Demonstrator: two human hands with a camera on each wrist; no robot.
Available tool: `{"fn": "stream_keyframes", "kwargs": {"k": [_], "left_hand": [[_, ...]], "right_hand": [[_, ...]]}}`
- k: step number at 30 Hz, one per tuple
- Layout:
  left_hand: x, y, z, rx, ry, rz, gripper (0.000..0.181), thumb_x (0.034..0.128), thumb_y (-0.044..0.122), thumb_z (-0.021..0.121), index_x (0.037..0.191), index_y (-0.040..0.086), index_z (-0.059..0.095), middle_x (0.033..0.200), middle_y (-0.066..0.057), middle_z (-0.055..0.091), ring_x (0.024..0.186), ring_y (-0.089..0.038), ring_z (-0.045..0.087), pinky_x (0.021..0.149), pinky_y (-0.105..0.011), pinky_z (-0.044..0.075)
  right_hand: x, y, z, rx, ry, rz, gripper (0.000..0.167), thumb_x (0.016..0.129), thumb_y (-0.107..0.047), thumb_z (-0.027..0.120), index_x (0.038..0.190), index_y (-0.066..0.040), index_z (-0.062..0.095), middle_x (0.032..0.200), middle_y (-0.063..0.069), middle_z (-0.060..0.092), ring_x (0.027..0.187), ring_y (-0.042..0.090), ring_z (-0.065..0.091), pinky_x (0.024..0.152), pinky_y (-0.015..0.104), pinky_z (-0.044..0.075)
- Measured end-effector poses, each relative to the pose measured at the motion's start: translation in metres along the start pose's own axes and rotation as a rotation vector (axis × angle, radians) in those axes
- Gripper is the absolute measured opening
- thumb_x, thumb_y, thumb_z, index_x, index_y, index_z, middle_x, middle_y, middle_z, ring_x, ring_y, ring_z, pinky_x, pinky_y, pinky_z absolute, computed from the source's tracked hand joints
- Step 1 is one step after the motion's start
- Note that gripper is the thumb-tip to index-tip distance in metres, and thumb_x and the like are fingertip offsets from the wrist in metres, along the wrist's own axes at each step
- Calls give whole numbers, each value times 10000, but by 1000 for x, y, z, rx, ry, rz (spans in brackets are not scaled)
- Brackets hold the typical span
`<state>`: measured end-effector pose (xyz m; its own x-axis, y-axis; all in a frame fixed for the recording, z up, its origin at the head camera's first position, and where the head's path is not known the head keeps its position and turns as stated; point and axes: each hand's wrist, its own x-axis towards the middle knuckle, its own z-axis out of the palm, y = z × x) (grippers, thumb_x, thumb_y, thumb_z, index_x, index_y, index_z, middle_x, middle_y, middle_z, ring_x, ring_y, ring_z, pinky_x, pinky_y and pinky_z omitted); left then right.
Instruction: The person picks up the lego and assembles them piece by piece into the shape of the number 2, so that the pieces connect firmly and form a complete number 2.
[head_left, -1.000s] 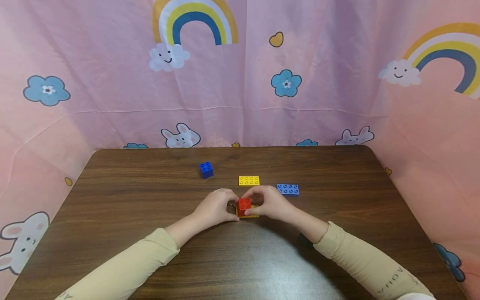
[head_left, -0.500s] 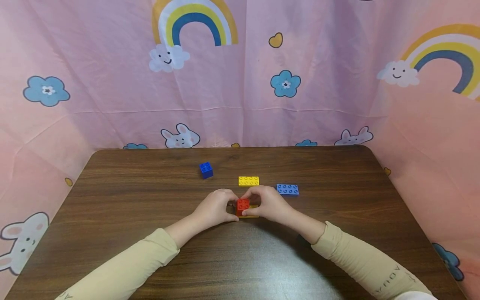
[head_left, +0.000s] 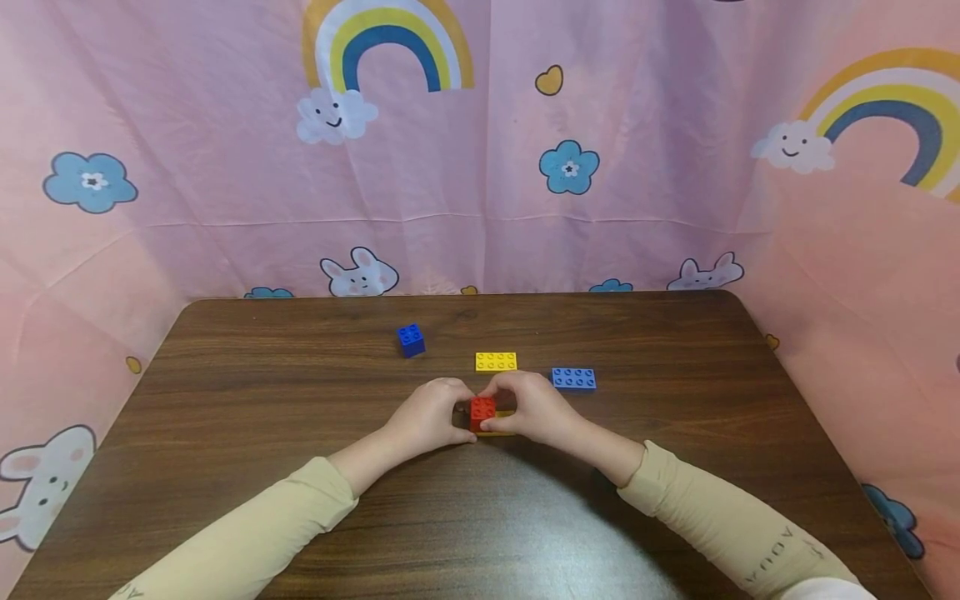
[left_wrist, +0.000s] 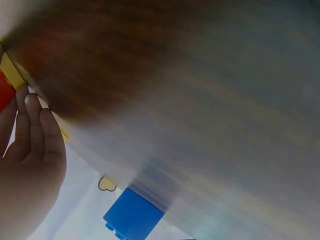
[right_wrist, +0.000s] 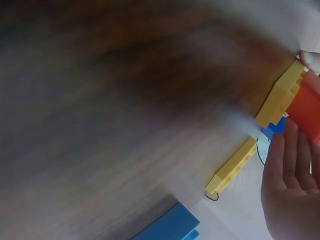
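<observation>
My right hand (head_left: 542,406) pinches a red two-by-two building brick (head_left: 482,410) between thumb and fingers. The brick sits over the left end of a flat yellow plate brick (head_left: 502,423) on the table. In the right wrist view the red brick (right_wrist: 306,106) meets the studs of that yellow plate brick (right_wrist: 281,95); whether it is fully pressed down I cannot tell. My left hand (head_left: 429,414) holds the plate's left end, thumb in front and fingers behind. The left wrist view shows its fingers straight beside the plate (left_wrist: 12,73), its thumb hidden.
Behind the hands lie a second yellow plate brick (head_left: 496,362) and a light blue plate brick (head_left: 573,378). A dark blue brick (head_left: 410,340) stands farther back on the left. The brown table (head_left: 300,358) meets a pink patterned curtain (head_left: 480,183) at its far edge.
The red brick has shifted slightly left in my right hand, toward the plate's left end, and looks straighter. My left hand has hardly moved.
</observation>
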<state>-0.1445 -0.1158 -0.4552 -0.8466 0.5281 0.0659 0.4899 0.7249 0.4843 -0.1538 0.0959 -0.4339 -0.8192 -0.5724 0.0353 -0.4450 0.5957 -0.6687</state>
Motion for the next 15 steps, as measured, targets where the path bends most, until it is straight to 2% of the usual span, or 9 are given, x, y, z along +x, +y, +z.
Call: {"fn": "stream_keyframes", "kwargs": {"k": [9, 15], "left_hand": [[1, 2, -1, -5, -5, -5, 372, 735, 201, 991, 1038, 101, 800, 994, -6, 769, 942, -162, 700, 905, -404, 618], [1, 0, -1, -14, -9, -5, 371, 732, 194, 993, 1033, 100, 797, 985, 0, 768, 927, -153, 695, 902, -403, 617]], "right_hand": [[-3, -2, 3, -39, 41, -30, 330, 783, -155, 963, 1053, -81, 787, 1034, 36, 812, 1018, 200, 755, 928, 398, 634], [-2, -3, 4, -56, 47, -20, 342, 775, -169, 971, 1058, -80, 801, 1029, 34, 816, 1015, 196, 748, 929, 398, 632]]}}
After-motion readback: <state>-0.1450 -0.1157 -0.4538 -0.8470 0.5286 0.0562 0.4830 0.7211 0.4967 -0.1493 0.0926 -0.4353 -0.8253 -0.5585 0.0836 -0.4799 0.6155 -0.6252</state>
